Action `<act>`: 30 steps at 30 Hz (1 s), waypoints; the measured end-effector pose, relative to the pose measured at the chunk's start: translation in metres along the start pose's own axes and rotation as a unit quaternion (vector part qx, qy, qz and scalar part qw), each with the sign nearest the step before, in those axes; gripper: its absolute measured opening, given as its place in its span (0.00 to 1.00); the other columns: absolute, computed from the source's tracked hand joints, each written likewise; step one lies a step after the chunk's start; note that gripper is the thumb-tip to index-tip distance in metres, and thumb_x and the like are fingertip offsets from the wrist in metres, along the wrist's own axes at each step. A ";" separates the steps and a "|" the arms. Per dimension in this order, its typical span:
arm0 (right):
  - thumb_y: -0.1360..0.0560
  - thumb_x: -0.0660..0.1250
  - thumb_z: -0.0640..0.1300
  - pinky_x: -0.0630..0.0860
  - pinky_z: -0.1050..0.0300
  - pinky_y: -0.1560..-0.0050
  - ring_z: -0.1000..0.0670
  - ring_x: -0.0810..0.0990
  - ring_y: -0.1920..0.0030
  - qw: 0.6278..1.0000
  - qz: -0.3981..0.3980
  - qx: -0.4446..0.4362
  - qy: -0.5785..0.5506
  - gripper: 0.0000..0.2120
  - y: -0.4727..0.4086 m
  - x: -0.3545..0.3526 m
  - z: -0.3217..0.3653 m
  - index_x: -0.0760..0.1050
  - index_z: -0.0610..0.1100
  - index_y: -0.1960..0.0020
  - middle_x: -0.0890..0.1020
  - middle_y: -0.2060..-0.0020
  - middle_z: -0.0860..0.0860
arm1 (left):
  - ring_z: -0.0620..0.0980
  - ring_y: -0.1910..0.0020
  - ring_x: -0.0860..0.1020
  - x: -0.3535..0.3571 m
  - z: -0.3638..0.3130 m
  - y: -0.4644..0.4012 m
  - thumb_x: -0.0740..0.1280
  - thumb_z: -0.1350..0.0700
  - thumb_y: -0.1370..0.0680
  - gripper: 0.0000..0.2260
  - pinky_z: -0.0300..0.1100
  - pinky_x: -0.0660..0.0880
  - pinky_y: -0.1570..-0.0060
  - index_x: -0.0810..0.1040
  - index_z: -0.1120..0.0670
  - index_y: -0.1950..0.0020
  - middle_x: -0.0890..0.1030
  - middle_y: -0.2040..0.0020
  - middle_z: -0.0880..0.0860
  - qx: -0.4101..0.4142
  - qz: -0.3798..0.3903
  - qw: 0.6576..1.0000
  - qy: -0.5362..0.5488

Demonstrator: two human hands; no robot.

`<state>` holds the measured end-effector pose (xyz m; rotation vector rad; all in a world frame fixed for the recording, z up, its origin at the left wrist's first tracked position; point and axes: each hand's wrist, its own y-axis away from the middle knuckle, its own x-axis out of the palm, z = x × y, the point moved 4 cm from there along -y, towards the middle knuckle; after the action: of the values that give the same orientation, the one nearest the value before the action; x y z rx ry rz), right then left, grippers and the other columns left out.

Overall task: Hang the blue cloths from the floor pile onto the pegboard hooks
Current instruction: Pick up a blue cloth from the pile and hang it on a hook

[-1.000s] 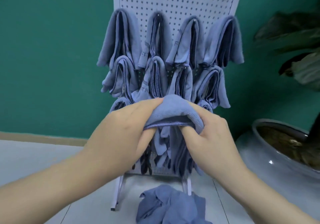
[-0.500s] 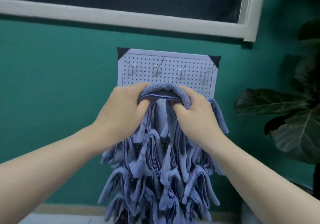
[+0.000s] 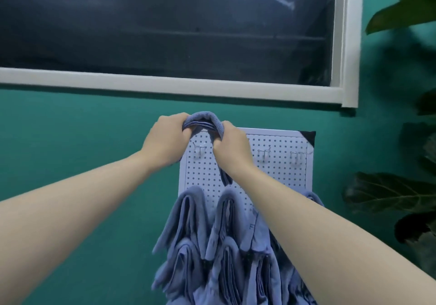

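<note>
Both hands hold one folded blue cloth [image 3: 203, 118] arched between them at the top edge of the white pegboard [image 3: 278, 175]. My left hand [image 3: 166, 139] grips its left end, my right hand [image 3: 232, 144] grips its right end, and the cloth's tail hangs down behind my right wrist. Bare metal hooks show in the pegboard's top row: one [image 3: 199, 149] just below the cloth, two more [image 3: 263, 155] [image 3: 296, 156] to the right. Several blue cloths [image 3: 188, 222] hang in rows on the lower board. The floor pile is out of view.
A green wall [image 3: 82, 151] backs the pegboard, with a white-framed dark window [image 3: 165, 85] above it. Large dark plant leaves [image 3: 389, 193] reach in along the right edge, close to the board's right side.
Both hands have lifted the cloth from the board's lower rows up to its top edge. The view has tilted up, so the floor pile and pot have dropped out of sight.
</note>
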<state>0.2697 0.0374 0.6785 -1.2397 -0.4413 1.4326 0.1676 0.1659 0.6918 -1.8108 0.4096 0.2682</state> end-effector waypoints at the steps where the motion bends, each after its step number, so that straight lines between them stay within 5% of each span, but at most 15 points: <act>1: 0.17 0.60 0.43 0.70 0.49 0.60 0.41 0.77 0.56 1.000 0.006 0.002 0.018 0.06 -0.006 0.005 0.002 0.74 0.42 0.46 0.80 0.53 0.44 | 0.58 0.61 0.78 0.000 0.007 -0.005 0.61 0.51 0.18 0.09 0.50 0.76 0.61 0.79 0.50 0.52 0.80 0.62 0.51 -0.006 0.005 1.000 -0.014; 6: 0.17 0.61 0.43 0.68 0.52 0.61 0.39 0.75 0.58 0.996 0.025 0.034 0.084 0.06 -0.025 0.029 0.006 0.72 0.44 0.52 0.77 0.57 0.46 | 0.60 0.62 0.76 0.015 0.037 -0.014 0.60 0.53 0.18 0.13 0.47 0.69 0.65 0.70 0.51 0.62 0.78 0.64 0.53 -0.047 0.033 0.996 -0.064; 12: 0.16 0.58 0.40 0.71 0.50 0.51 0.39 0.75 0.50 0.989 0.060 0.057 0.125 0.08 -0.007 0.072 -0.020 0.76 0.43 0.46 0.80 0.53 0.44 | 0.59 0.66 0.73 0.047 0.068 -0.005 0.62 0.59 0.21 0.12 0.46 0.69 0.67 0.73 0.54 0.65 0.79 0.66 0.56 -0.099 0.097 0.990 0.006; 16: 0.18 0.57 0.39 0.68 0.51 0.62 0.42 0.73 0.60 0.993 0.060 0.066 0.075 0.11 0.005 0.083 -0.035 0.70 0.45 0.59 0.73 0.65 0.49 | 0.55 0.69 0.66 0.077 0.070 0.021 0.62 0.62 0.22 0.14 0.44 0.64 0.69 0.68 0.54 0.68 0.74 0.69 0.54 -0.118 0.114 0.986 0.038; 23: 0.19 0.59 0.40 0.64 0.54 0.69 0.43 0.74 0.62 0.993 0.076 0.083 0.041 0.12 0.015 0.084 -0.034 0.70 0.45 0.62 0.78 0.61 0.46 | 0.55 0.67 0.70 0.087 0.065 0.036 0.62 0.61 0.20 0.14 0.44 0.65 0.69 0.71 0.52 0.66 0.76 0.68 0.52 -0.140 0.089 0.983 0.078; 30: 0.18 0.60 0.42 0.65 0.55 0.69 0.44 0.74 0.61 0.977 0.170 0.062 0.113 0.06 0.033 0.063 -0.033 0.71 0.43 0.53 0.76 0.60 0.47 | 0.56 0.60 0.74 0.079 0.047 0.041 0.61 0.54 0.17 0.11 0.46 0.69 0.61 0.68 0.55 0.58 0.77 0.57 0.54 -0.095 0.303 0.940 -0.125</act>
<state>0.2934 0.0711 0.6127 -1.4020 0.0185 1.5534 0.2241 0.1900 0.6124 -1.7648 0.7754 0.9836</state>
